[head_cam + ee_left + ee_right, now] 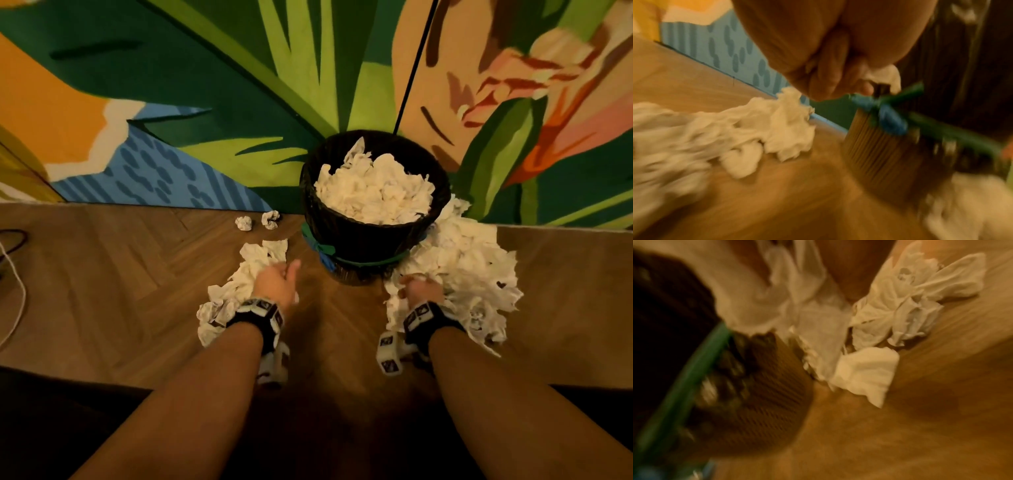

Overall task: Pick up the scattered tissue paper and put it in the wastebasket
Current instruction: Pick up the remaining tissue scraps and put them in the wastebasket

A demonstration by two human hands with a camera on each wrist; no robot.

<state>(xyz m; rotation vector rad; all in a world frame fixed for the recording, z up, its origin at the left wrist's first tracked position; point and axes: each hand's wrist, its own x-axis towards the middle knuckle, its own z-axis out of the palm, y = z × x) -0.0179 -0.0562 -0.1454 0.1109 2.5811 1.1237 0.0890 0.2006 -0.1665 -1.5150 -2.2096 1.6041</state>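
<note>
Our left hand low over the left tissue pile, fingers curled, grip on paper unclear, our right hand buried in the right tissue pile, fingers hidden, wastebasket between the piles, heaped with tissue, two crumpled balls by the wall

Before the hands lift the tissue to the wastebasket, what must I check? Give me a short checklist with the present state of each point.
1. Left hand grips tissue from the left pile: cannot tell, its fingers are hidden or blurred.
2. Right hand grips tissue from the right pile: ok, paper shows under it.
3. Wastebasket upright: ok.
4. Room left in the wastebasket: not ok, tissue nearly reaches the rim.
5. Two crumpled balls by the wall collected: not ok.
</note>
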